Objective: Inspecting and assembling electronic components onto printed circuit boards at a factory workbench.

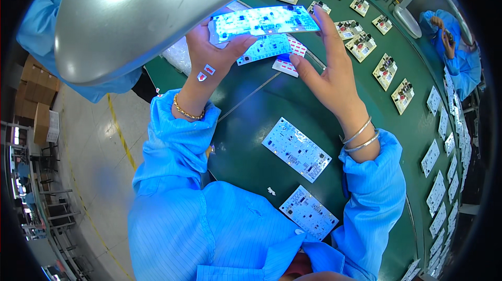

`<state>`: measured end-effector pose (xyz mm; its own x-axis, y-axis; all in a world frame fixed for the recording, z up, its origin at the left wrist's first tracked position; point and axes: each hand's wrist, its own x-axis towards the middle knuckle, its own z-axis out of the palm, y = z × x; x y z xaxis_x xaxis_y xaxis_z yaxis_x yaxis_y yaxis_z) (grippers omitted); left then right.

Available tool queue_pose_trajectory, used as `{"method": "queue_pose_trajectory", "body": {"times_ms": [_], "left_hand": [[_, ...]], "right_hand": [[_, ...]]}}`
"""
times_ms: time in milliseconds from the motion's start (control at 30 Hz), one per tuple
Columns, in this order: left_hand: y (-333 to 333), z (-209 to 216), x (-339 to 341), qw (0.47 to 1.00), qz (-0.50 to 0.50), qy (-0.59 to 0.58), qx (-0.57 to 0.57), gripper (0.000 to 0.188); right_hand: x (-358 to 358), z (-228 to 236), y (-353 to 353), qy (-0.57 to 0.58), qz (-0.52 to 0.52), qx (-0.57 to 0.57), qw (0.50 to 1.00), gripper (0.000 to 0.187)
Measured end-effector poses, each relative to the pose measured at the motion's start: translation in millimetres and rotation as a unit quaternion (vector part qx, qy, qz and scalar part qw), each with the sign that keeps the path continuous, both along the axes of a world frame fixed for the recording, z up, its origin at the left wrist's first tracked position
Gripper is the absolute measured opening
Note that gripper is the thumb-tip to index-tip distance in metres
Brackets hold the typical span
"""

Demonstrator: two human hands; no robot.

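A white circuit board (266, 21), lit bright blue, is tilted beneath the grey lamp head. My left hand (217, 53) grips its left end, thumb along the lower edge. Small red-and-white arrow stickers (209, 69) cling near that wrist. At the board's right end is my right hand (329, 66), its index finger up against or very near the edge. The right thumb stretches apart from the index finger; the other fingers are hidden. Below the raised board lie another blue-lit board (265, 49) and a sheet of red-and-white stickers (298, 48).
A big lamp head (120, 19) overhangs the upper left. Two white boards, one farther (296, 149) and one nearer (309, 213), lie on the green table (240, 155). Several populated boards (385, 72) stand beyond, white boards (430, 158) at right. A co-worker (455, 51) sits far right.
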<state>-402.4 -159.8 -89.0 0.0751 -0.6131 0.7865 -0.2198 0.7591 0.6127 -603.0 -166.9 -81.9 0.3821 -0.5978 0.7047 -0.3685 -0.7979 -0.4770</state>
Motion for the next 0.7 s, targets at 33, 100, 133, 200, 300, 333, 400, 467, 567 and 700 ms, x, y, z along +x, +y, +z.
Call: {"method": "queue_pose_trajectory", "body": {"times_ms": [33, 100, 133, 200, 300, 333, 400, 467, 567, 700], "left_hand": [[0, 0, -2, 1.000, -0.001, 0.000, 0.000, 0.087], [-2, 1, -5, 0.993, -0.051, 0.055, -0.090, 0.049], [-1, -1, -5, 0.993, -0.051, 0.055, -0.089, 0.049], [0, -4, -6, 0.999, -0.009, 0.027, -0.036, 0.090], [-1, -3, -4, 0.988, 0.039, -0.059, -0.134, 0.092], [-1, -2, -4, 0.988, 0.039, -0.059, -0.134, 0.092], [0, 1, -6, 0.976, 0.039, -0.072, -0.200, 0.095], [3, 6, -7, 0.974, 0.023, -0.086, -0.209, 0.094], [5, 7, -5, 0.971, 0.017, -0.114, -0.208, 0.092], [1, 6, -5, 0.973, 0.000, -0.105, -0.207, 0.085]], "right_hand": [[-1, 0, 0, 0.002, -0.003, 0.000, 1.000, 0.068], [-1, 0, 0, -0.001, -0.001, -0.001, 1.000, 0.068], [-1, -1, 0, -0.004, 0.000, -0.001, 1.000, 0.068], [-2, -1, 0, -0.004, -0.005, -0.003, 1.000, 0.067], [-1, 0, 0, -0.001, -0.011, -0.010, 1.000, 0.067], [-1, 0, 0, 0.002, -0.012, -0.015, 1.000, 0.066], [-3, -1, -1, 0.010, -0.015, -0.028, 0.999, 0.066], [-3, -2, -1, 0.019, -0.018, -0.041, 0.999, 0.065], [-4, 0, -1, 0.008, -0.015, -0.047, 0.999, 0.063], [-7, 1, 0, 0.028, -0.038, -0.065, 0.997, 0.061]]}}
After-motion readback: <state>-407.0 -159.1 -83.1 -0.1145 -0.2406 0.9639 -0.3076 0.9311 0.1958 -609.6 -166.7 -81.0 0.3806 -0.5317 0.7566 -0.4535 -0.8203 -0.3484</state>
